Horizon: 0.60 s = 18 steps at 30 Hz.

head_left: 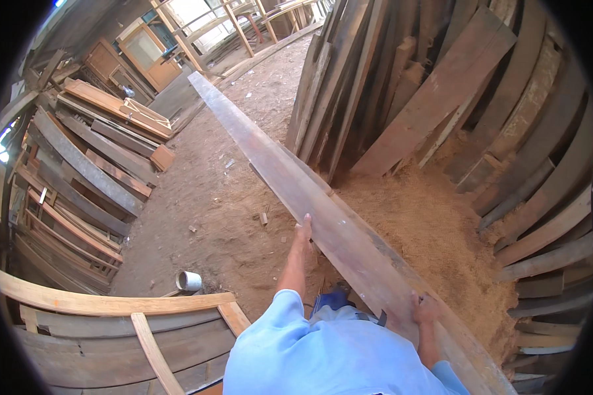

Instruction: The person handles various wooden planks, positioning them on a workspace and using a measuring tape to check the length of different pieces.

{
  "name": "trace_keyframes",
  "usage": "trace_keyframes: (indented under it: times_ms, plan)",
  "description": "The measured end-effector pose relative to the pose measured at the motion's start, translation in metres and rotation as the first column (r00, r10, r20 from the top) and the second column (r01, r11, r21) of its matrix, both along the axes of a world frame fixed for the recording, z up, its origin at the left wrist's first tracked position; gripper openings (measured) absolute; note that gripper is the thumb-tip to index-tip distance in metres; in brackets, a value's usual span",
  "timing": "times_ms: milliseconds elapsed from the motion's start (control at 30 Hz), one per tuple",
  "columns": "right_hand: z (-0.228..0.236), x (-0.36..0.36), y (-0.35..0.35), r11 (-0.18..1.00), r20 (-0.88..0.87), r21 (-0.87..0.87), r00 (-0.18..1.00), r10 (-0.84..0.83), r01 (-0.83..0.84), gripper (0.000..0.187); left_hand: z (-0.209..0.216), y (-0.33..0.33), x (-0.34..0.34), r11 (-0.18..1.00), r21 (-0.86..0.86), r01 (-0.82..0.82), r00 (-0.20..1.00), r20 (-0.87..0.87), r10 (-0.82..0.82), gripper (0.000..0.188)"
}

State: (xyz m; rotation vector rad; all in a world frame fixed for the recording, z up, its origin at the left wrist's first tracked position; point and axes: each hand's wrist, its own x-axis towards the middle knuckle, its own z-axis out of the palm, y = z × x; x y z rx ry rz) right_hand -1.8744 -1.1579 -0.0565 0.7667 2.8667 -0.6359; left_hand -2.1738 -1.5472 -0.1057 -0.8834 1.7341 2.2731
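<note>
A long, weathered wooden plank (349, 243) runs slantwise from the lower right, past my body, toward the far left. My left hand (304, 230) grips its left edge, with the thumb on the upper face and the other fingers hidden beneath. Closer to my body, my right hand (426, 309) is closed on the plank, its fingers curled and partly out of sight. The plank's near end passes out of view at the bottom, while its far tip hangs over the dirt floor.
Many boards (435, 99) lean upright at the right above sawdust (415, 217). More stacked planks (89, 158) line the left side. A pale wooden frame (112, 304) stands at lower left, near a white bucket (190, 281). Farther back is a door with a glass pane (145, 52).
</note>
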Motion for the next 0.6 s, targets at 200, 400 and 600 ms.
trace_keyframes:
  times_ms: [200,400,600]
  plan:
    - [-0.033,0.067,0.063,0.955,-0.013,-0.271,0.992,-0.125,0.117,0.049,-0.021,0.048,0.074,0.997,-0.05,0.058,0.997,-0.041,-0.06,0.05]
    - [-0.067,0.186,0.143,0.888,-0.106,0.457,0.99,0.097,-0.039,0.037,0.015,0.125,0.203,0.976,-0.118,0.184,0.965,0.209,-0.157,0.043]
    - [-0.076,0.239,0.218,0.987,0.25,0.087,0.956,-0.152,0.134,0.041,0.054,0.188,0.268,0.92,0.025,0.391,0.887,0.254,-0.384,0.035]
